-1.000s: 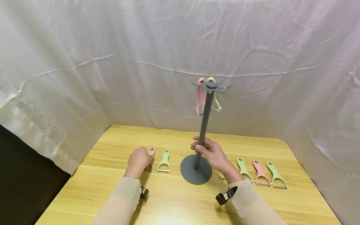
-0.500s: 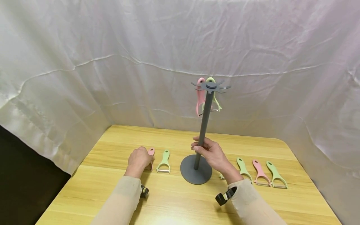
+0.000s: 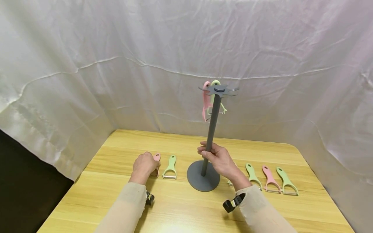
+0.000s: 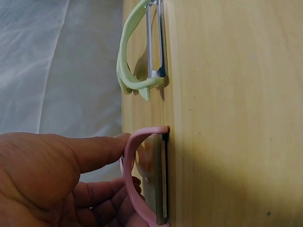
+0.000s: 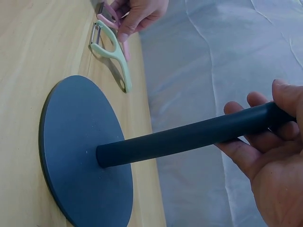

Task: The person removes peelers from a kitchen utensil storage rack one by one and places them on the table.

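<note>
On the left of the table, my left hand [image 3: 144,164] pinches a pink peeler [image 3: 157,157] that lies on the wood. In the left wrist view, the thumb presses against the curved head of that pink peeler [image 4: 135,189], with the other fingers curled behind it. Just to its right lies a green peeler [image 3: 171,166]. My right hand [image 3: 220,159] grips the pole of a dark grey stand [image 3: 214,119] with thumb and fingers. The stand's round base [image 5: 85,142] rests on the table. From the hooked top hang a pink peeler [image 3: 206,100] and a green peeler [image 3: 215,83].
To the right lie a pink peeler [image 3: 270,178], a green peeler [image 3: 285,180] and another green peeler [image 3: 252,174]; a further one is mostly hidden by my right wrist. A pale curtain [image 3: 163,97] surrounds the back and sides of the wooden table [image 3: 180,207].
The stand's hooked top has turned slightly, and the peelers hanging on it have shifted a little to the left. Both hands stay almost where they were.
</note>
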`<action>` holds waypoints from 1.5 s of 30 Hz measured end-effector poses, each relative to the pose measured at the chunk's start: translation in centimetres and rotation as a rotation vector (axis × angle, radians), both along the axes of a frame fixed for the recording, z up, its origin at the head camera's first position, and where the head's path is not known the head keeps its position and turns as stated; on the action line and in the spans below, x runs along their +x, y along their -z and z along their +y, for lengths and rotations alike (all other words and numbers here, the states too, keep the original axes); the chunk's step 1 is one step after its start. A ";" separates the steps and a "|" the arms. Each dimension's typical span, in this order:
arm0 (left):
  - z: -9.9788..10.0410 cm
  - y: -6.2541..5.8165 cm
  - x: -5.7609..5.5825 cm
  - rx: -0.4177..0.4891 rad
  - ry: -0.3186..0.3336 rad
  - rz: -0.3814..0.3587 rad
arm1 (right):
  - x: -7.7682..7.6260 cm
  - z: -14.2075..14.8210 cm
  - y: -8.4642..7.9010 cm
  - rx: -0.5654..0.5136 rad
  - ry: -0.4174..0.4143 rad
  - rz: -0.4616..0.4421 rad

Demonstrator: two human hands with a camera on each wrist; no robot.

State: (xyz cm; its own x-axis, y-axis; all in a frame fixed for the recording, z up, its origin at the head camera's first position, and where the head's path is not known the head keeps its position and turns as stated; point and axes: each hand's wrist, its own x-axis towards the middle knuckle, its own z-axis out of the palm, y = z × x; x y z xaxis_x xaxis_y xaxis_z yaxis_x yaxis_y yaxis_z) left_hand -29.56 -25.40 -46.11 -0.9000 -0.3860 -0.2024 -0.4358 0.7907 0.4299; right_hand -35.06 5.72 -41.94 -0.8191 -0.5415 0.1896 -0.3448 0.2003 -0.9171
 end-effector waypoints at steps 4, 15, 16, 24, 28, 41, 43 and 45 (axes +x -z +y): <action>0.0 0.1 0.0 0.000 -0.001 0.002 | -0.1 0.0 -0.2 -0.004 -0.026 -0.007; 0.0 0.0 -0.2 0.003 -0.007 -0.005 | -0.3 0.2 0.3 -0.044 -0.054 -0.014; 0.0 0.1 -0.2 0.004 -0.008 -0.007 | -0.3 0.1 0.4 -0.061 -0.043 -0.020; -0.1 0.2 -0.1 0.016 -0.014 -0.010 | 0.1 -0.1 1.2 -0.202 0.072 -0.088; -0.2 0.3 -0.1 0.013 -0.018 -0.002 | 0.1 -0.2 1.2 -0.228 0.054 -0.068; -0.3 0.2 0.0 0.010 -0.008 0.003 | -0.7 0.4 1.0 -0.220 -0.112 -0.112; -0.3 0.1 0.0 0.015 -0.006 0.004 | -0.9 0.5 1.1 -0.224 -0.134 -0.114; -0.3 0.1 0.0 0.019 -0.006 0.003 | -1.0 0.5 1.2 -0.235 -0.156 -0.117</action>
State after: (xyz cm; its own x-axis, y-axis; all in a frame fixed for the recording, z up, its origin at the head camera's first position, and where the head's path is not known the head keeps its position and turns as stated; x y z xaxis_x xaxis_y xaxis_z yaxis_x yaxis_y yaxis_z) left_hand -29.53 -25.70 -46.26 -0.8981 -0.3879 -0.2072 -0.4396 0.7797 0.4459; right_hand -36.06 6.19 -43.11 -0.7532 -0.6146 0.2344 -0.2443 -0.0694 -0.9672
